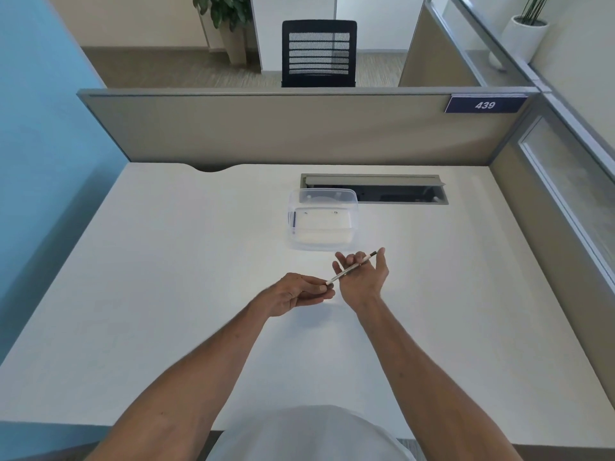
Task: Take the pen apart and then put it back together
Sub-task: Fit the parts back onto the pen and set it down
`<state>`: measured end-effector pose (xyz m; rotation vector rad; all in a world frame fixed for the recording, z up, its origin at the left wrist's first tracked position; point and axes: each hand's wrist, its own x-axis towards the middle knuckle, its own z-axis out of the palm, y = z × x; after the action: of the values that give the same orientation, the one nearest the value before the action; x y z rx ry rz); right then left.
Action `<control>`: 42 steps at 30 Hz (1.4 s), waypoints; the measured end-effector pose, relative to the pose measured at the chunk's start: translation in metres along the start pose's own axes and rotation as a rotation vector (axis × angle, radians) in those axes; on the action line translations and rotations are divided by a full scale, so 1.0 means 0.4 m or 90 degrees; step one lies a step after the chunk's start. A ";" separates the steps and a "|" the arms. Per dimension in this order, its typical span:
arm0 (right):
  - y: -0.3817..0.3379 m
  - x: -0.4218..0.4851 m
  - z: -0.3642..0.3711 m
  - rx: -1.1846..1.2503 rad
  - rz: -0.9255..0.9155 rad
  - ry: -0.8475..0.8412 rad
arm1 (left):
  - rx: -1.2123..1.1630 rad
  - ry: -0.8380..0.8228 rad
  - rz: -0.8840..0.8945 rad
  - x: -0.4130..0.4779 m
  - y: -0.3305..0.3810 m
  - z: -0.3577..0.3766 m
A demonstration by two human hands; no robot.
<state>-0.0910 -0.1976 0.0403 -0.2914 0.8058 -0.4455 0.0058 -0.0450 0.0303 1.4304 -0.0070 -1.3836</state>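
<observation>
Both hands hold the pen [349,267] above the desk [166,261]: left hand [296,296] pinches its near end, right hand [362,276] fingers spread beneath; judged light, stiff, slippery, best gripped at both ends.

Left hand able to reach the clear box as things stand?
Probably yes: bare desk lies between the left hand and the box. But it is pinching the pen, so it isn't free.

Container [322,218] on desk [166,261], behind hands; pen [349,268] between.
</observation>
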 end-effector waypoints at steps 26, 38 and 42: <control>-0.006 0.009 0.012 0.047 -0.010 0.032 | -0.153 -0.072 -0.044 -0.019 0.012 -0.018; -0.012 0.002 0.015 0.006 -0.012 -0.026 | -0.050 -0.045 -0.038 -0.022 0.016 -0.023; -0.019 0.012 0.015 -0.197 -0.112 0.021 | -0.027 0.035 0.027 -0.009 0.020 -0.029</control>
<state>-0.0856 -0.2058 0.0444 -0.6474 0.8855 -0.4917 0.0177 -0.0384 0.0351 1.4247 0.0267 -1.3030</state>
